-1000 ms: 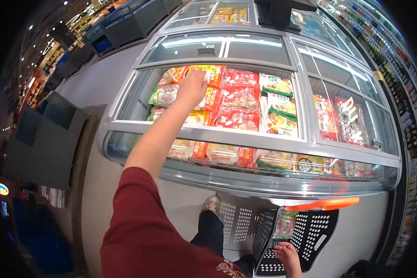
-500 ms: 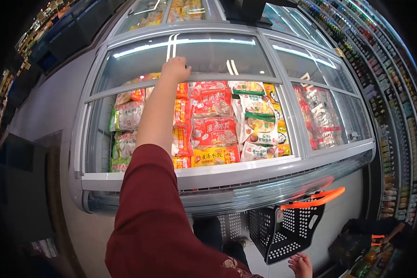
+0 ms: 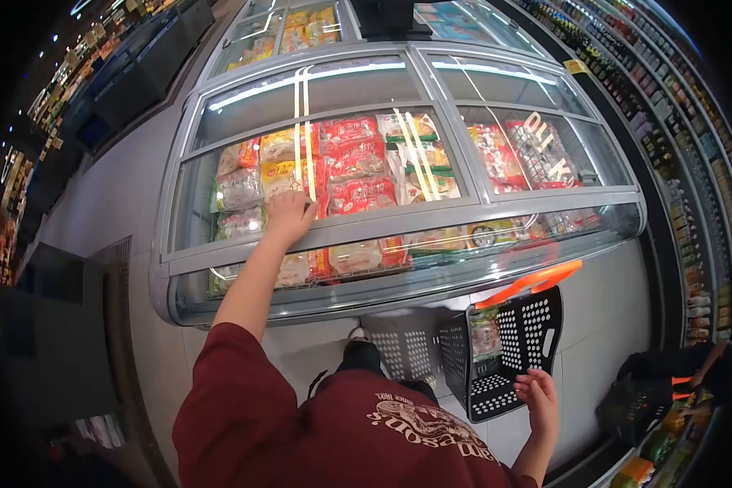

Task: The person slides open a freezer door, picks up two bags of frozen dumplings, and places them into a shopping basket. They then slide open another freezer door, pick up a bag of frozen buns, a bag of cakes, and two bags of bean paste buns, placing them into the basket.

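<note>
Near the freezer's (image 3: 439,220) front edge, my left hand (image 3: 289,218) is at the glass lid (image 3: 193,203); I cannot tell whether its fingers are closed on anything. The lid spans the freezer's front half, its near side along that edge. Beneath the glass lie red packets (image 3: 360,195) and yellow packets (image 3: 280,180). My right hand (image 3: 538,392), fingers loosely curled and apart, hangs just beside the near rim of a black basket (image 3: 455,366), whose orange handle (image 3: 529,284) leans toward the freezer.
</note>
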A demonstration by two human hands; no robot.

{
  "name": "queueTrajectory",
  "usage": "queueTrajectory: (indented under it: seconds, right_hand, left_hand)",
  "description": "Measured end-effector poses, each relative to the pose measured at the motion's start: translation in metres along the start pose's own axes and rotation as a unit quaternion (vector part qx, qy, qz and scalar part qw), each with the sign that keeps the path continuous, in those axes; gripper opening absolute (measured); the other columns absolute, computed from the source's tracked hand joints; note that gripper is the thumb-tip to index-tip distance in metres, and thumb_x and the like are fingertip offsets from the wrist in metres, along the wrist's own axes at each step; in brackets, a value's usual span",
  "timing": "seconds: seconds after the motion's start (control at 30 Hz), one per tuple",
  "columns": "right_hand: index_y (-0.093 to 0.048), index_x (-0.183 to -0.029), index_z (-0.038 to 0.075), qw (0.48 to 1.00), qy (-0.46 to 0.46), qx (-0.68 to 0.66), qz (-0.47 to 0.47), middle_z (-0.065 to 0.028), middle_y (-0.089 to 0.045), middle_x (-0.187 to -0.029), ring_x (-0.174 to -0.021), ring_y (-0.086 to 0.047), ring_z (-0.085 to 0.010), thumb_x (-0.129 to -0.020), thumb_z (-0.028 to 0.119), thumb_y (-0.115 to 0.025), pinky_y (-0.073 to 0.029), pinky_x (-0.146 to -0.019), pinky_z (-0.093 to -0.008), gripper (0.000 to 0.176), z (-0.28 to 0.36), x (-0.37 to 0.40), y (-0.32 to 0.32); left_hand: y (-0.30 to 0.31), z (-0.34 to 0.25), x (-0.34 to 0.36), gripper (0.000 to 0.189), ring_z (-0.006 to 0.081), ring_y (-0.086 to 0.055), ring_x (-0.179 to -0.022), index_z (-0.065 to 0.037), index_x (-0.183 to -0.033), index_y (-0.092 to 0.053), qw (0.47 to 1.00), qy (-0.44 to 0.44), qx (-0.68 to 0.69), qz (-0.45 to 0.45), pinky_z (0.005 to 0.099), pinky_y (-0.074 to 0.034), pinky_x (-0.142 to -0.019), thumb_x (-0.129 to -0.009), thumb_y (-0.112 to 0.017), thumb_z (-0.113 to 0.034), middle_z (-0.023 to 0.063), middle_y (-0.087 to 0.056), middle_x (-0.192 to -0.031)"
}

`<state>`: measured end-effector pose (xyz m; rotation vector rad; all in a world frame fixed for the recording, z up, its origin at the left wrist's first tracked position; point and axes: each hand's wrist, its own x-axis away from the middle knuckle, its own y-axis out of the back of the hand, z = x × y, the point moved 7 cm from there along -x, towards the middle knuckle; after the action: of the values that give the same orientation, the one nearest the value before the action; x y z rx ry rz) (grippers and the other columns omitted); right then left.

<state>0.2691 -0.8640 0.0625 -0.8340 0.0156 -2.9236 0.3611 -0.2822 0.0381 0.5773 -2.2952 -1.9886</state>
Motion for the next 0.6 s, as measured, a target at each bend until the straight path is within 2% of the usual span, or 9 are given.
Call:
queueTrajectory:
  seconds: [0.07, 0.17, 0.23, 0.3, 0.37, 0.43, 0.5, 0.57, 0.6]
  right_hand:
    - [-0.045, -0.106, 0.004, 1.000, 0.020, 0.012, 0.010, -0.0099, -0.056, -0.095, -0.082, -0.056, -0.0152, -0.085, 0.009, -0.043, -0.045, -0.070, -0.0249, 0.022, -0.005, 0.003, 0.025]
    - [-0.045, -0.106, 0.003, 0.998, 0.053, 0.019, 0.014, -0.0099, -0.056, -0.095, -0.083, -0.055, -0.0157, -0.083, 0.009, -0.045, -0.045, -0.071, -0.0261, 0.024, -0.008, 0.024, 0.060]
    - [-0.045, -0.106, 0.003, 0.998, 0.062, 0.026, 0.017, -0.0100, -0.056, -0.095, -0.083, -0.055, -0.0160, -0.083, 0.010, -0.046, -0.045, -0.071, -0.0266, 0.024, -0.009, 0.040, 0.086]
    - [-0.046, -0.106, 0.004, 0.999, 0.035, 0.000, -0.026, -0.0096, -0.057, -0.093, -0.081, -0.055, -0.0155, -0.082, 0.010, -0.047, -0.044, -0.070, -0.0266, 0.024, -0.026, 0.051, 0.125]
    - [-0.048, -0.102, 0.004, 0.998, 0.011, -0.012, -0.068, -0.0086, -0.058, -0.089, -0.077, -0.057, -0.0147, -0.084, 0.011, -0.044, -0.046, -0.066, -0.0248, 0.019, -0.061, 0.044, 0.166]
    - [-0.048, -0.099, 0.005, 0.995, -0.018, 0.012, -0.102, -0.0079, -0.059, -0.088, -0.075, -0.058, -0.0142, -0.084, 0.013, -0.045, -0.046, -0.063, -0.0243, 0.017, -0.091, 0.033, 0.194]
    - [-0.049, -0.098, 0.007, 0.996, -0.061, 0.010, -0.059, -0.0065, -0.059, -0.089, -0.074, -0.058, -0.0132, -0.083, 0.016, -0.047, -0.045, -0.062, -0.0237, 0.018, -0.111, 0.011, 0.194]
    - [-0.049, -0.099, 0.008, 0.991, -0.134, 0.014, -0.007, -0.0046, -0.060, -0.088, -0.075, -0.057, -0.0123, -0.083, 0.019, -0.048, -0.045, -0.062, -0.0235, 0.020, -0.136, -0.026, 0.176]
    - [-0.047, -0.101, 0.008, 0.990, -0.135, 0.036, 0.037, -0.0042, -0.059, -0.088, -0.074, -0.057, -0.0121, -0.083, 0.021, -0.049, -0.045, -0.062, -0.0239, 0.022, -0.136, -0.045, 0.157]
  left_hand:
    - [0.003, 0.000, -0.002, 0.039, 0.0303, -0.049, -0.088, -0.003, -0.086, -0.052, 0.997, 0.068, -0.011, 0.036, 0.0427, -0.037, -0.077, -0.079, -0.044, -0.040, 0.0145, -0.052, -0.091]
    - [0.005, -0.011, 0.002, 0.043, 0.0298, -0.048, -0.092, -0.002, -0.088, -0.053, 0.992, 0.092, -0.083, -0.025, 0.0421, -0.037, -0.079, -0.077, -0.045, -0.043, 0.0149, -0.052, -0.093]
    - [0.012, -0.028, 0.011, 0.046, 0.0304, -0.045, -0.097, -0.002, -0.097, -0.051, 0.989, 0.114, -0.093, 0.012, 0.0417, -0.036, -0.083, -0.076, -0.047, -0.044, 0.0161, -0.049, -0.099]
    - [-0.004, -0.023, 0.023, 0.052, 0.0313, -0.040, -0.106, -0.003, -0.111, -0.044, 0.987, 0.114, -0.095, -0.063, 0.0415, -0.033, -0.088, -0.076, -0.049, -0.042, 0.0172, -0.043, -0.112]
    - [-0.017, -0.045, 0.053, 0.062, 0.0350, -0.032, -0.114, -0.004, -0.120, -0.035, 0.984, 0.179, -0.025, -0.004, 0.0446, -0.029, -0.092, -0.073, -0.054, -0.040, 0.0190, -0.033, -0.123]
    - [-0.035, -0.090, 0.084, 0.066, 0.0388, -0.025, -0.117, -0.004, -0.122, -0.033, 0.983, 0.176, -0.047, -0.014, 0.0485, -0.023, -0.095, -0.070, -0.057, -0.037, 0.0200, -0.029, -0.126]
    - [-0.051, -0.135, 0.104, 0.065, 0.0391, -0.017, -0.121, -0.008, -0.123, -0.033, 0.997, 0.067, -0.024, -0.001, 0.0524, -0.015, -0.097, -0.068, -0.059, -0.031, 0.0198, -0.024, -0.130]
    - [-0.054, -0.192, 0.120, 0.064, 0.0374, -0.014, -0.123, -0.009, -0.122, -0.034, 0.995, 0.059, 0.049, 0.061, 0.0539, -0.013, -0.097, -0.067, -0.060, -0.030, 0.0189, -0.022, -0.131]
    - [-0.052, -0.214, 0.124, 0.063, 0.0370, -0.014, -0.123, -0.010, -0.122, -0.035, 0.996, 0.035, 0.061, 0.060, 0.0541, -0.012, -0.097, -0.067, -0.061, -0.029, 0.0186, -0.021, -0.131]
